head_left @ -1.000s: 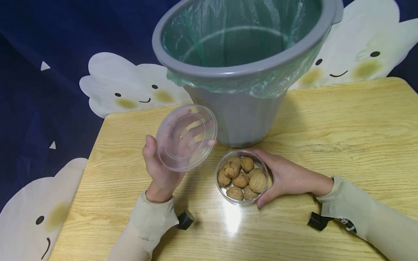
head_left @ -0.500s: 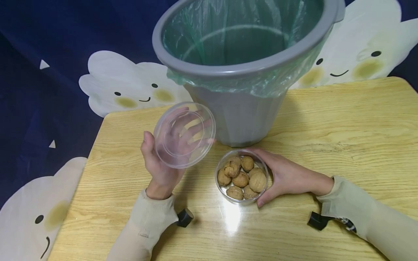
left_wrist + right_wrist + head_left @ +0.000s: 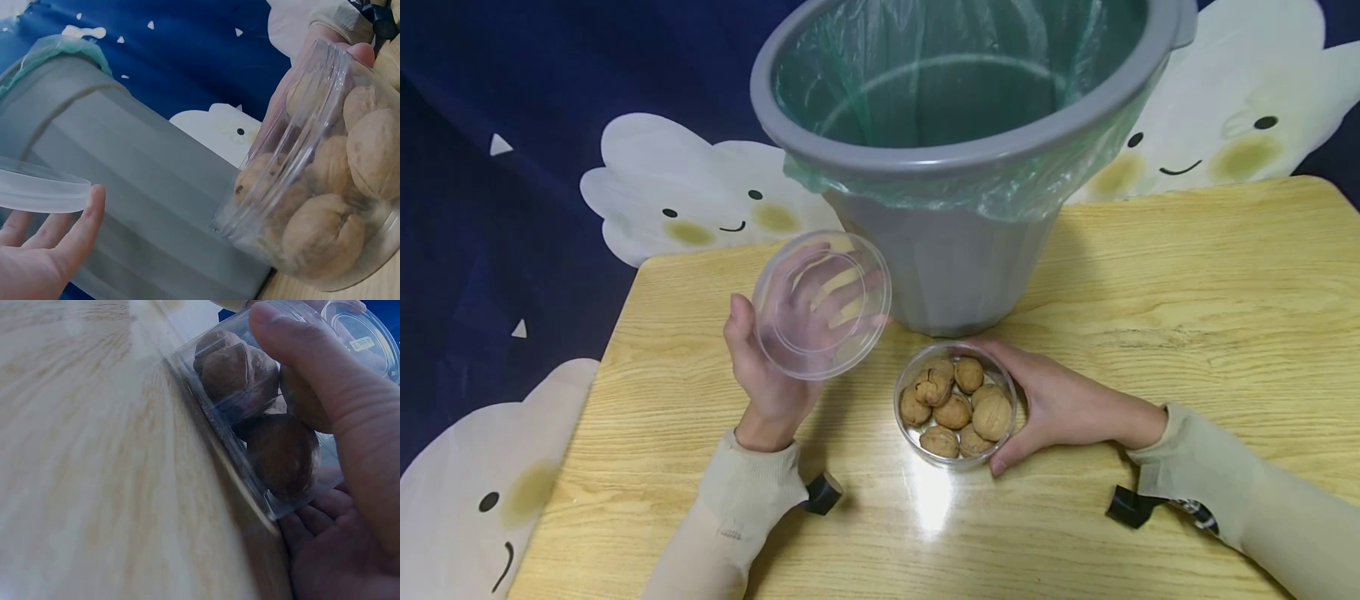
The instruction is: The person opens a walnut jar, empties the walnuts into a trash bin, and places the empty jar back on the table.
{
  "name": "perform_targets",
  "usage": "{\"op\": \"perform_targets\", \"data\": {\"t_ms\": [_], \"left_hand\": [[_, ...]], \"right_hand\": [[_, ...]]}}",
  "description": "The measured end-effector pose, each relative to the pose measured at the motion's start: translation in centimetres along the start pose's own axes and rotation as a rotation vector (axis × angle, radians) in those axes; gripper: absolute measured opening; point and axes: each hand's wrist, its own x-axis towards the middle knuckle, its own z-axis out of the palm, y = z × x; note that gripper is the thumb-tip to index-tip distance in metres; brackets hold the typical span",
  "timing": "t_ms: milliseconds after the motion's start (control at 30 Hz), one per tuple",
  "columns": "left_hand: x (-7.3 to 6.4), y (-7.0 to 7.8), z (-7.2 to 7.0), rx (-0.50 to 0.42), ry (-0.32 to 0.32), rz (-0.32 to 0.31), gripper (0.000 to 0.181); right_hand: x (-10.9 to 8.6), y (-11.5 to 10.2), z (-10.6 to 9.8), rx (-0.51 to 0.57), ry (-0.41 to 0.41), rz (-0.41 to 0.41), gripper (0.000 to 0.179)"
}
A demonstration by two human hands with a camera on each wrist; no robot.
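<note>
In the head view my left hand [image 3: 775, 390] holds a round clear plastic lid [image 3: 822, 304] left of the bin. Its fingers spread behind the lid, seen through it, with the thumb outside the left rim. A fingertip reaches the lid's edge in the left wrist view. My right hand [image 3: 1063, 402] grips a clear round plastic jar [image 3: 957, 464], thumb on the near side and fingers round the far side, partly hidden. The jar stands uncovered on the table, and several whole walnuts [image 3: 952, 412] lie inside. The right wrist view shows walnuts [image 3: 284, 453] through the jar's wall.
A large grey bin [image 3: 955, 262] lined with a green plastic bag [image 3: 1015, 196] stands close behind the jar. Everything rests on a wood-grain table [image 3: 1210, 333]. A dark blue backdrop [image 3: 467, 275] with white cloud cutouts rises behind it.
My left hand has risen slightly toward the far side with the lid. The right hand and the jar of walnuts have stayed in place.
</note>
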Motion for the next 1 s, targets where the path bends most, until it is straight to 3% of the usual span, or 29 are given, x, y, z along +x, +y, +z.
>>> {"op": "perform_targets", "data": {"t_ms": [1000], "left_hand": [[0.19,0.01,-0.92,-0.053,0.076,-0.03,0.077]], "right_hand": [[0.07,-0.02,0.0,-0.003,0.003,0.001,0.133]]}}
